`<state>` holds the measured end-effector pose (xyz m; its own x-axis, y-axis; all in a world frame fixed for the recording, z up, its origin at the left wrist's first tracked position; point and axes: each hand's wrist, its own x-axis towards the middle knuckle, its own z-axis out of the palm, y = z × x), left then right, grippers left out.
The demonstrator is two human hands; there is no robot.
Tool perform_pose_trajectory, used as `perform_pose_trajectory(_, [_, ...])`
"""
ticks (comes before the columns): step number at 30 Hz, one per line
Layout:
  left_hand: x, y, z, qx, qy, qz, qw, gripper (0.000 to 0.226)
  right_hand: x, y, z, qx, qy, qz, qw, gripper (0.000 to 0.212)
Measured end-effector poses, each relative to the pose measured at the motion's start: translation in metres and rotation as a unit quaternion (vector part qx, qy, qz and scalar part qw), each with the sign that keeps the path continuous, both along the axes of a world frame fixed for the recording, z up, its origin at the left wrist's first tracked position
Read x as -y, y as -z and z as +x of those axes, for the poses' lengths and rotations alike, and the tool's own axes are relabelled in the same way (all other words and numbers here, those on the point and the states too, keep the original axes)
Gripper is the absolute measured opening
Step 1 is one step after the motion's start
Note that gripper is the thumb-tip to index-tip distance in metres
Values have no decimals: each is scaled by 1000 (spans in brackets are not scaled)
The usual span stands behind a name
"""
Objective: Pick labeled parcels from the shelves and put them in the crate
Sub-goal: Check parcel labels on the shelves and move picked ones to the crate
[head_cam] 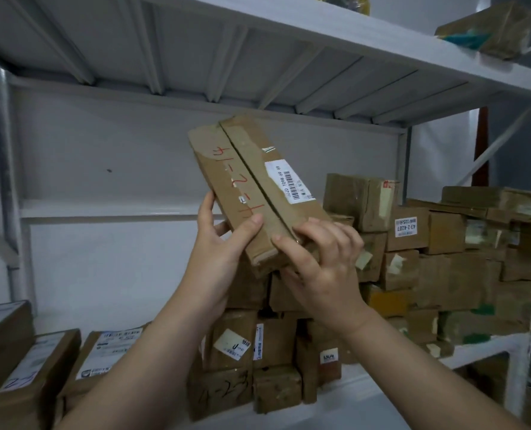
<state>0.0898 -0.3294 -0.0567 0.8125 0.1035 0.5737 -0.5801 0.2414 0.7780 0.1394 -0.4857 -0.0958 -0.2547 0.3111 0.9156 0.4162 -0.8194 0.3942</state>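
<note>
I hold a long flat brown cardboard parcel [252,181] up in front of the shelf, tilted with its far end raised to the left. It carries a white barcode label and red handwritten marks. My left hand [224,252] grips its near end from the left, thumb on top. My right hand [323,259] grips the same end from the right, fingers over the edge. No crate is in view.
A stack of taped brown parcels [444,259] fills the right of the white metal shelf [475,352]. More labeled boxes [31,361] lie at lower left. The shelf board above [258,57] hangs close over the parcel; another parcel [487,29] sits on it.
</note>
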Motion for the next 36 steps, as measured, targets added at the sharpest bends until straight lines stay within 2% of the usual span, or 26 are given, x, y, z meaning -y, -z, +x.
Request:
perform_pose_trajectory(3, [-30, 12, -5, 12, -13, -27, 999, 70, -21, 6, -5, -66, -42, -48, 996, 52])
perform_pose_trajectory(7, [-81, 23, -8, 25, -60, -32, 997, 46, -44, 2, -12, -251, -121, -74, 957, 73])
perform_pose_trajectory(8, [-95, 24, -8, 21, -61, -34, 997, 44, -52, -1, -17, -316, -166, -56, 932, 77])
perform_pose_trajectory(10, [-121, 26, -12, 22, -55, -24, 998, 42, -71, -6, -29, -434, -287, 14, 854, 74])
perform_pose_trajectory(12, [-144, 29, -14, 26, -44, -6, 999, 39, -93, -14, -39, -503, -411, 108, 753, 71])
perform_pose_trajectory(14, [-163, 31, -18, 29, -35, 25, 999, 39, -114, -21, -41, -545, -471, 182, 669, 74])
perform_pose_trajectory(17, [-181, 34, -22, 50, -76, 102, 991, 41, -138, -24, -40, -578, -497, 240, 601, 67])
perform_pose_trajectory(19, [-195, 36, -25, 68, -163, 155, 972, 41, -157, -21, -42, -571, -510, 276, 581, 60])
perform_pose_trajectory(20, [-203, 36, -26, 91, -226, 208, 947, 40, -167, -19, -43, -564, -512, 292, 578, 60])
perform_pose_trajectory(22, [-218, 40, -29, 153, -340, 365, 853, 45, -185, -14, -46, -552, -520, 322, 567, 59])
perform_pose_trajectory(24, [-229, 47, -32, 206, -388, 487, 755, 69, -201, -11, -48, -537, -543, 353, 540, 52])
perform_pose_trajectory(26, [-235, 57, -32, 239, -417, 559, 676, 90, -216, -12, -51, -520, -564, 383, 515, 50])
perform_pose_trajectory(27, [-238, 62, -31, 249, -429, 574, 651, 94, -222, -12, -53, -512, -570, 395, 507, 52])
perform_pose_trajectory(29, [-246, 68, -29, 279, -452, 558, 637, 88, -233, -11, -54, -509, -566, 408, 505, 59])
perform_pose_trajectory(33, [-263, 68, -29, 349, -457, 513, 638, 56, -244, -7, -55, -513, -557, 407, 511, 77])
perform_pose_trajectory(35, [-267, 65, -33, 355, -443, 521, 638, 55, -244, -7, -55, -509, -560, 402, 516, 88])
perform_pose_trajectory(36, [-268, 63, -36, 346, -431, 524, 648, 58, -244, -7, -56, -507, -562, 398, 517, 91])
